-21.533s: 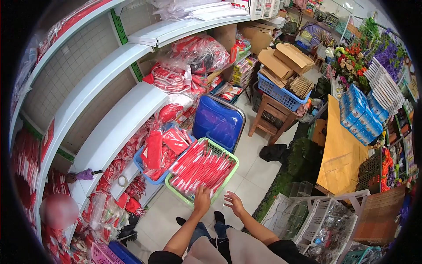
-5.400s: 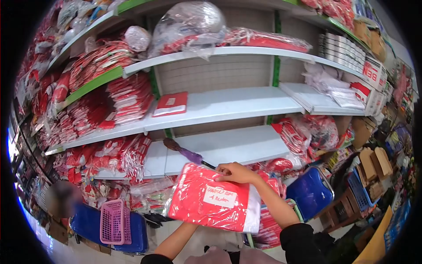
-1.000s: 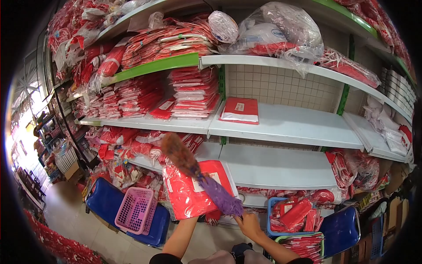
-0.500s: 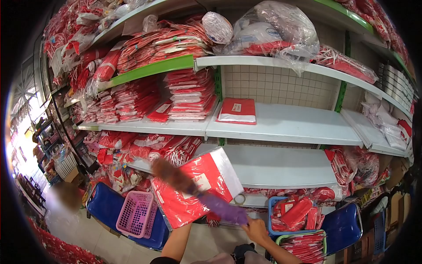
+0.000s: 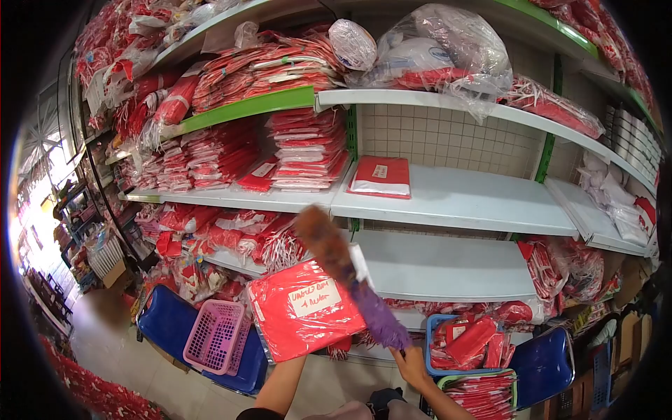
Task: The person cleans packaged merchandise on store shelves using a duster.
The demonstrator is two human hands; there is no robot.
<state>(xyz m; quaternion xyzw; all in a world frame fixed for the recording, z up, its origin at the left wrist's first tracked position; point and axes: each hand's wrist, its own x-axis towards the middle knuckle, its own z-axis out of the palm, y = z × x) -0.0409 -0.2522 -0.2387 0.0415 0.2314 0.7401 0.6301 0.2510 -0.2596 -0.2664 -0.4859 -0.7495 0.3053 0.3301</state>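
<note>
A flat red packet (image 5: pixel 301 337) in clear plastic, with a handwritten paper label, lies on my left hand (image 5: pixel 288 368). The packet hides the fingers from above; only the wrist end shows. My right hand (image 5: pixel 411 362) is wrapped round the lower end of a fluffy duster (image 5: pixel 378 315), purple near the hand and brown toward the tip. The duster slants up and left, overlapping the packet's right side and a white strip there. Its brown end is blurred, in front of the lower shelf.
A similar red packet (image 5: pixel 381 176) lies on the middle shelf (image 5: pixel 455 199). Stacks of red packets (image 5: pixel 306 150) fill the shelves at left. Below stand a pink basket (image 5: pixel 215 336) on a blue chair (image 5: pixel 164 318), a blue basket (image 5: pixel 434 357) of red items, and another blue chair (image 5: pixel 542 364).
The duster has swung up and to the right, off the packet's label. The packet has turned and tipped, so its label faces me more squarely and less of its white strip shows.
</note>
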